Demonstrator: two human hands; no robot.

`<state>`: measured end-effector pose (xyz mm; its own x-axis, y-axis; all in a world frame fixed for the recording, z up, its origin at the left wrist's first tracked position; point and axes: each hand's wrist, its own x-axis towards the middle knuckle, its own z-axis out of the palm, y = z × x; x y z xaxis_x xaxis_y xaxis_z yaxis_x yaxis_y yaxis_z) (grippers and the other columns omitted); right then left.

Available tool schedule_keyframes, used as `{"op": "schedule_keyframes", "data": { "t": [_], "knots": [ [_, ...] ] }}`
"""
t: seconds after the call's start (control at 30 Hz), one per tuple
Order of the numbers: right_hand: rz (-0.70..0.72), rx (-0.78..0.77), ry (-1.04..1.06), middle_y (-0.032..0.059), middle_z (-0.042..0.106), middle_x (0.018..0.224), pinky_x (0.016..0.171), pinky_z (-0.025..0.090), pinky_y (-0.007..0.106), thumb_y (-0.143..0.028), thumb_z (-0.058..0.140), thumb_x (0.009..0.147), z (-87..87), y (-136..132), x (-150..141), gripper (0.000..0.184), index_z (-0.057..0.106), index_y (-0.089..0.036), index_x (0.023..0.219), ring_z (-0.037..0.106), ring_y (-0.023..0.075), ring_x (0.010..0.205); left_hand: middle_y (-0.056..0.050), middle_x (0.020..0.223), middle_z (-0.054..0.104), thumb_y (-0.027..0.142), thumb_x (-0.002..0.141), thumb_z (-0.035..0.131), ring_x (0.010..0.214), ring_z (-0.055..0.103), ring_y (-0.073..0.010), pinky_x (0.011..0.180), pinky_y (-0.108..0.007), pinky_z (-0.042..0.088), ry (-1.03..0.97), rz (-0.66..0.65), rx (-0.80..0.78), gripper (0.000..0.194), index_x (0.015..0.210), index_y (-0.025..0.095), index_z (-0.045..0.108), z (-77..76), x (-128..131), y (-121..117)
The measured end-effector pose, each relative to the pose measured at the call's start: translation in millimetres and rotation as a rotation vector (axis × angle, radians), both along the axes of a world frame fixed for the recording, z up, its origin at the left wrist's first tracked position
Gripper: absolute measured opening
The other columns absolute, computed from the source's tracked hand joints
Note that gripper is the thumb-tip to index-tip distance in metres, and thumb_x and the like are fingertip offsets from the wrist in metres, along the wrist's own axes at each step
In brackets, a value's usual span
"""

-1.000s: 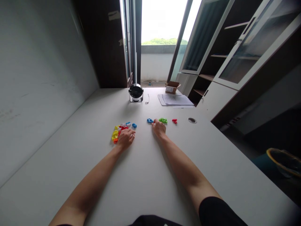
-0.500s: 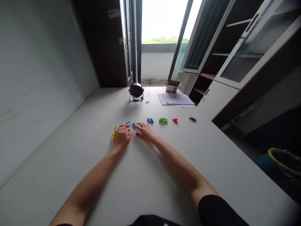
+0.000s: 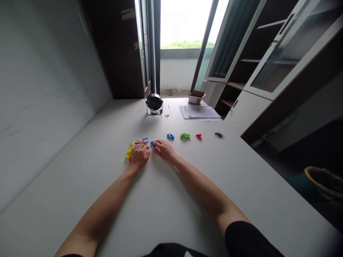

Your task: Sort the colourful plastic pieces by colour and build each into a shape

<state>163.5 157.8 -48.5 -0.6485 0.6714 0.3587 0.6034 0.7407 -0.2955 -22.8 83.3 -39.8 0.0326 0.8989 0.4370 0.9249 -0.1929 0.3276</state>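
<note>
My right hand (image 3: 164,150) lies low over the white table, fingertips closed on a small blue toy piece (image 3: 152,144). To its left my left hand (image 3: 140,154) rests against a heap of small plastic toys, its fingers curled; what they hold, if anything, is hidden. In that heap I see yellow pieces (image 3: 129,153), a red piece (image 3: 140,143) and a white and blue piece (image 3: 145,140). Right of my hands stand a blue toy car (image 3: 170,136), a green toy car (image 3: 185,136) and a small red toy (image 3: 198,136), spaced out in a row.
At the back of the table (image 3: 166,214) stand a round black device on a silver stand (image 3: 154,104), a thin cord (image 3: 167,111), papers (image 3: 202,111) and an open cardboard box (image 3: 196,97). A cable hole (image 3: 219,135) sits near the right edge. A wall (image 3: 53,89) borders the left.
The fingers of my right hand have drawn together on the blue piece, which now shows a little more. My left hand stays at the heap. The view has shifted slightly.
</note>
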Motion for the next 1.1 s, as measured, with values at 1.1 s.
{"op": "schedule_keyframes", "data": {
  "t": [1.1],
  "knots": [
    [0.096,-0.412,0.504,-0.0017,0.069,0.082,0.067,0.047,0.023,-0.018,0.06,0.08,-8.4,0,4,0.019,0.066,-0.021,0.097,0.06,0.0126,0.069,-0.009,0.117,0.068,0.027,0.094,0.057,0.114,0.061,-0.0296,0.1,-0.045,0.044,-0.057,-0.182,0.097,0.029,0.122,0.024,0.061,-6.6,-2,3]
  ]
}}
